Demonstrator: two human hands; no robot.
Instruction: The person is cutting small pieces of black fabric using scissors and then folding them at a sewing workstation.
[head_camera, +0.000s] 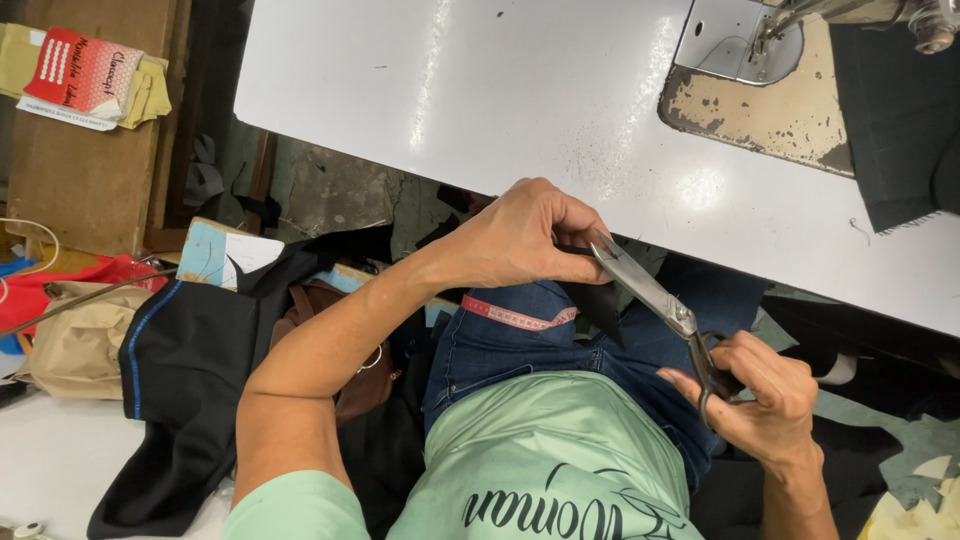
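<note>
Scissors at a small dark cloth, at the table's edge.

The right hand (765, 400) grips the scissors (655, 305) by the handles; their blades meet a black cloth piece (600, 300) pinched in the left hand (520, 240), seemingly between thumb and fingers, just below the white table (450, 90).

- Scissors (650, 295): silver-grey blades, dark handles inside the right hand's (765, 400) grip.
- Cloth piece (600, 300) pinched by the left hand (520, 240) at the blade tips: plain black.
- Tape measure (515, 318) just below that pinch: pink with dark marks.
- Jeans (500, 350) beneath both hands: dark blue.
- Shirt (540, 450): pale green with black lettering.
- Table (450, 90) above the hands: glossy white.
- Garment (185, 360) left of the left forearm: black with a blue stripe.
</note>
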